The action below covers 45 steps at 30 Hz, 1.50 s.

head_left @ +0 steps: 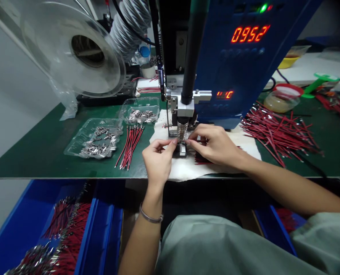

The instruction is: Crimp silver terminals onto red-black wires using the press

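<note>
While your left hand (157, 158) and right hand (215, 144) meet right under the press head (182, 128), both sets of fingers are pinched narrow, thumb to forefinger, on a small piece (184, 142) held across the block (182, 150) just below the head. It is too small to tell whether it is wire, terminal or both. The step in hand looks like seating that piece under the head. Judging from this, the next move calls for keeping it level on the block and your fingertips out from beneath the tip.

Both hands rest over a white cloth (244, 151) spread below the head on the green worktop (29, 152). Left of the head lies a red wire bundle (130, 142), and further left two clear trays (97, 142) of metal parts. Right of the head sits a loose wire pile (275, 130). Above and right of it, the counter (250, 33) reads 0952. Blue bins (23, 221) of finished-looking wires sit below the worktop edge, left of the head.
</note>
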Motion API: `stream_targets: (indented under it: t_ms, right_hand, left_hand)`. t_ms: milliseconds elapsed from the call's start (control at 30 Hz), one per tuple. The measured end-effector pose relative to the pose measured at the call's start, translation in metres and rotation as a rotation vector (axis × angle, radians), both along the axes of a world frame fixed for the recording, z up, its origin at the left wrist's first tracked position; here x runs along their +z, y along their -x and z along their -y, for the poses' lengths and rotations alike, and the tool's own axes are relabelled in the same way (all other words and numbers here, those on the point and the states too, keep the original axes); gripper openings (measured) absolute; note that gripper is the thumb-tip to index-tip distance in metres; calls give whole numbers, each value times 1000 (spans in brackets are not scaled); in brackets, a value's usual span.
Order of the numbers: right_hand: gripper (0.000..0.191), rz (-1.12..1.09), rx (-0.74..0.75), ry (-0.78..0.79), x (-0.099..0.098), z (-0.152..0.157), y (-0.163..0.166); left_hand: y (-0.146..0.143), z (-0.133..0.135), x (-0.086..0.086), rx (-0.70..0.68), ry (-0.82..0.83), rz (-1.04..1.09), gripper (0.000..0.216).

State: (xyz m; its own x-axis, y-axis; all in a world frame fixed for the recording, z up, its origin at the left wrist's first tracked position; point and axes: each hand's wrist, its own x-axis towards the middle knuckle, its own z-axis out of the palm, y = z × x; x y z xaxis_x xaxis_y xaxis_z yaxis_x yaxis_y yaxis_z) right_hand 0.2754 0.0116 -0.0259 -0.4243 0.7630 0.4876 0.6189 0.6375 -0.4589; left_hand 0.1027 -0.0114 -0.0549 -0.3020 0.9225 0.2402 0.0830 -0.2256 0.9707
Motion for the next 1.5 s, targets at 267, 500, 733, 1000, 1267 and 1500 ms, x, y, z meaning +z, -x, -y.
stream_targets:
  t_ms: [267, 500, 733, 1000, 1267, 1500]
  right_hand:
    - [12, -8, 6, 4, 1, 0, 0]
    - [12, -11, 4, -4, 1, 0, 1]
    - [12, -5, 8, -5, 3, 0, 0]
    - [10, -17, 33, -12, 1, -1, 0]
    - [10, -27, 82, -11, 1, -3, -2]
    - [14, 10, 128, -32, 0, -4, -5]
  left_hand:
    - [0, 0, 0, -6, 0, 9, 22]
    - [-1, 0, 2, 2, 2, 17, 21]
    - [-1, 1, 0, -3, -1, 19, 20]
    - [-1, 0, 1, -19, -1, 21, 21]
    - [0, 0, 1, -45, -22, 58, 22]
    - [-2, 1, 3, -44, 4, 54, 22]
